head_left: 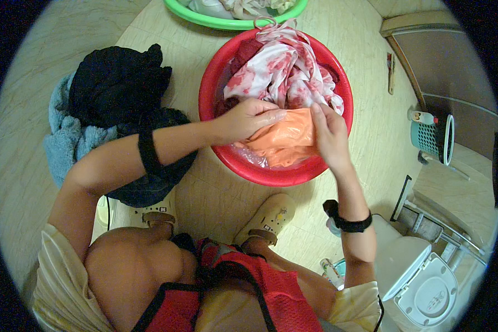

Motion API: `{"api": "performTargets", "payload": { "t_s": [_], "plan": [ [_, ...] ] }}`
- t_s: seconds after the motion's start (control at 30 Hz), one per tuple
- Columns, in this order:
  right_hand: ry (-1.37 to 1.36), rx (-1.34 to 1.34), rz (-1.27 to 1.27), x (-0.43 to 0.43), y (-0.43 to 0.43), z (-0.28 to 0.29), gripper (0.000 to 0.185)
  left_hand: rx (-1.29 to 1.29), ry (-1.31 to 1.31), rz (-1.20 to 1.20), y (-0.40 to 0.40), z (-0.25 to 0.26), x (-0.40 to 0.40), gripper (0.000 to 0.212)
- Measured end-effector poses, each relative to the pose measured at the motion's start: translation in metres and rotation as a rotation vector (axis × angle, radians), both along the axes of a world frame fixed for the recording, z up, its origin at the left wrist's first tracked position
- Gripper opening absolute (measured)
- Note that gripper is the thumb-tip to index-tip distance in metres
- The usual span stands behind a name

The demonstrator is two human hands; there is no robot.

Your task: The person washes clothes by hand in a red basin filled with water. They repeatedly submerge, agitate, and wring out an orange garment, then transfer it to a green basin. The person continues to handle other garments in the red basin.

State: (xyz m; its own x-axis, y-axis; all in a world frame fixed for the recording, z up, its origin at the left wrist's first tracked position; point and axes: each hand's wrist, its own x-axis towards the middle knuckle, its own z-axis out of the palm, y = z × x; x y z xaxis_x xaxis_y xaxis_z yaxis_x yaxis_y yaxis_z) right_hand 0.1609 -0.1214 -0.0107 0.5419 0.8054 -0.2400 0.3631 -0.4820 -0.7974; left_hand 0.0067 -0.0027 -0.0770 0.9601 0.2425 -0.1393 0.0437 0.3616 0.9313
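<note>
A wet orange cloth (pixel 288 135) is stretched between my two hands over the near part of a red plastic basin (pixel 269 177). My left hand (pixel 253 118) grips its upper left edge, fingers and thumb pinched together. At its upper right corner, my right hand (pixel 328 133) holds the fabric between thumb and fingers. The lower part of the cloth hangs down to sudsy water in the basin. Behind it in the basin lies a bunched white garment with red blotches (pixel 274 70), and beside that some dark red fabric (pixel 247 54).
A green basin (pixel 232 24) of laundry stands beyond the red one. On the floor at left lie black clothes (pixel 116 83) and a light blue fluffy cloth (pixel 60 137). To the right are a teal basket (pixel 425 135), a squeegee (pixel 401 197) and a white toilet (pixel 427 290).
</note>
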Motion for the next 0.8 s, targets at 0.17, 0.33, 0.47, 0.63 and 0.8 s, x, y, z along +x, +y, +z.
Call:
{"api": "performTargets", "payload": {
  "t_s": [0.17, 0.33, 0.47, 0.63, 0.8],
  "plan": [
    [-0.644, 0.260, 0.332, -0.043, 0.009, -0.009, 0.027, -1.102, 0.190, 0.145, -0.044, 0.004, 0.012, 0.033],
    [-0.758, 0.385, 0.371, -0.050, 0.016, -0.020, 0.019, -1.515, -0.148, -0.344, -0.033, -0.001, 0.016, 0.034],
    [-0.733, 0.253, 0.313, -0.050, 0.017, -0.021, 0.015, -1.314, 0.064, -0.104, -0.034, -0.009, 0.015, 0.034],
    [-0.739, 0.456, 0.487, -0.057, 0.011, -0.020, 0.027, -0.851, 0.089, -0.081, -0.033, -0.027, 0.014, 0.034],
    [-0.388, 0.015, 0.090, -0.022, 0.013, -0.041, 0.030, -1.143, 0.072, -0.100, -0.030, -0.018, 0.014, 0.044]
  ]
}}
